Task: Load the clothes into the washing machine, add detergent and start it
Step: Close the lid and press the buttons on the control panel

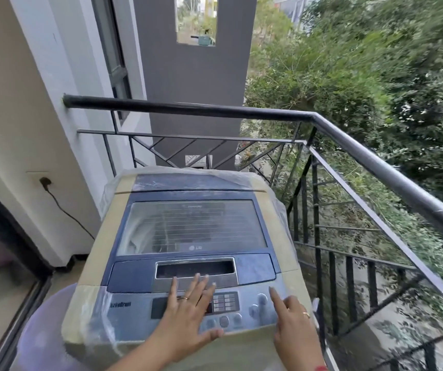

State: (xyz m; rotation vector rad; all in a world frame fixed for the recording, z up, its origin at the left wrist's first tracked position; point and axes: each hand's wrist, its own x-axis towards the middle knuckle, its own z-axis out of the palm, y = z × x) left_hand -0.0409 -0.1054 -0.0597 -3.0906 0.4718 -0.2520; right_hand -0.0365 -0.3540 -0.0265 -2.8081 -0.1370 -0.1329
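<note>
The left hand (188, 314) lies nearest, spread flat on the control panel (201, 306) of the washing machine (188, 236). Its fingers are splayed wide, their tips reaching the lid's recessed handle (195, 269), and its grip holds nothing. A ring sits on one finger. Just to its right, the right hand (294, 319) has its forefinger out straight, the tip at the panel's upper right corner beside the round buttons (257, 303); the other fingers are curled in, and this grip too holds nothing.

The machine is a top-loader with a blue lid (192, 226), shut, and a beige body under a clear plastic cover (107, 199). Through the lid's window something pale shows in the drum, too dim to name. The machine stands on a balcony, close against the black metal railing (348, 140). A dark cable (65, 210) runs down from a wall socket (44, 181) on the left. A pale rounded container (41, 330) stands at the machine's near left corner. Beyond the railing are green trees (375, 76).
</note>
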